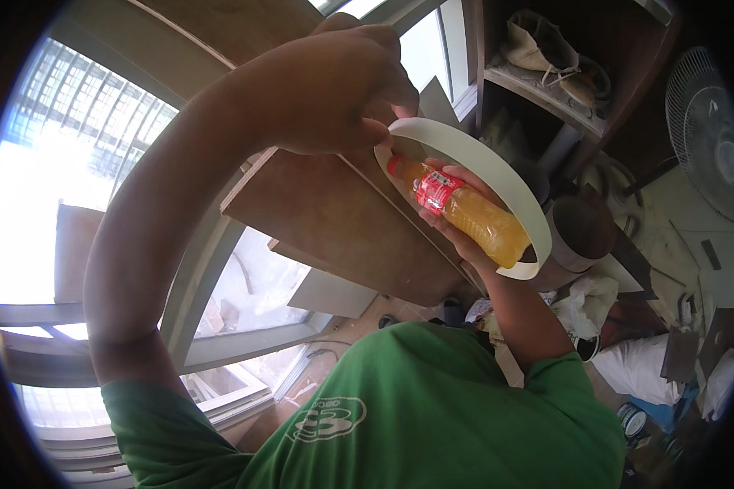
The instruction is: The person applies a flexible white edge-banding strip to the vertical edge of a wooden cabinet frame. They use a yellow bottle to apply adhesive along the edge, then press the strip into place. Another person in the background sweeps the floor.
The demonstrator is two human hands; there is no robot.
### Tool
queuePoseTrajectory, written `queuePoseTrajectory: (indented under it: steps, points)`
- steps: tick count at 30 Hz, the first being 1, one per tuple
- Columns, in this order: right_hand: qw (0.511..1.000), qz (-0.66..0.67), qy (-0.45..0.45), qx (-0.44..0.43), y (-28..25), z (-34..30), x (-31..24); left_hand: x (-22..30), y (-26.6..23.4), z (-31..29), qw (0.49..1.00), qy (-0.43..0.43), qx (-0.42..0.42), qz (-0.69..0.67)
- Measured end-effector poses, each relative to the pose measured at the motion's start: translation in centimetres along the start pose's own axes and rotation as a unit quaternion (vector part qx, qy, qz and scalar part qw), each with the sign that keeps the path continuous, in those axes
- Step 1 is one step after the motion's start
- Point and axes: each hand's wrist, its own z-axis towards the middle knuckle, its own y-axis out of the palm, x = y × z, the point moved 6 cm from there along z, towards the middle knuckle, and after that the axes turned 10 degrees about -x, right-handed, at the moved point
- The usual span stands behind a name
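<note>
My left hand (347,90) reaches in at the top, its thumb and fingertips pinching the near end of a pale, off-white flat strip (510,179). The strip curves into a loop. My right hand (462,242) is wrapped from beneath around a clear plastic bottle (481,220) of orange-yellow drink with a red cap and red label. The bottle lies tilted, cap toward my left hand and base toward the lower right. It shows within the loop's outline; whether the strip touches it I cannot tell. My right palm is partly hidden behind the bottle.
A brown board (334,216) lies below my left forearm, beside bright windows (57,204). To the right stand a shelf holding a cloth bag (538,45), a fan (709,130), a round bucket-like container (575,232), white sacks (640,367) and scattered offcuts.
</note>
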Motion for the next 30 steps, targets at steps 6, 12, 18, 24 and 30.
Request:
queuePoseTrajectory:
  steps: [6,12,18,24,30]
  points:
    - [0.999,0.023,0.046,0.0,0.0,-3.2,2.9,-0.4,0.1,-0.1,1.0,-0.019,-0.017,-0.011]
    - [0.999,-0.023,-0.022,0.018,0.5,-1.5,1.3,0.1,-0.4,-0.6,0.999,-0.002,0.025,0.031]
    - [0.991,0.129,-0.013,0.042,0.3,2.3,-1.4,-2.1,-2.1,-1.4,0.997,0.011,0.043,-0.057]
    - [0.992,0.028,-0.116,0.045,0.3,2.1,-2.4,-1.7,-3.5,-2.0,0.995,-0.019,0.054,-0.085]
    - [0.986,0.121,-0.102,0.046,1.5,-1.1,-0.4,-0.8,-3.6,-2.1,0.996,0.065,0.045,0.049]
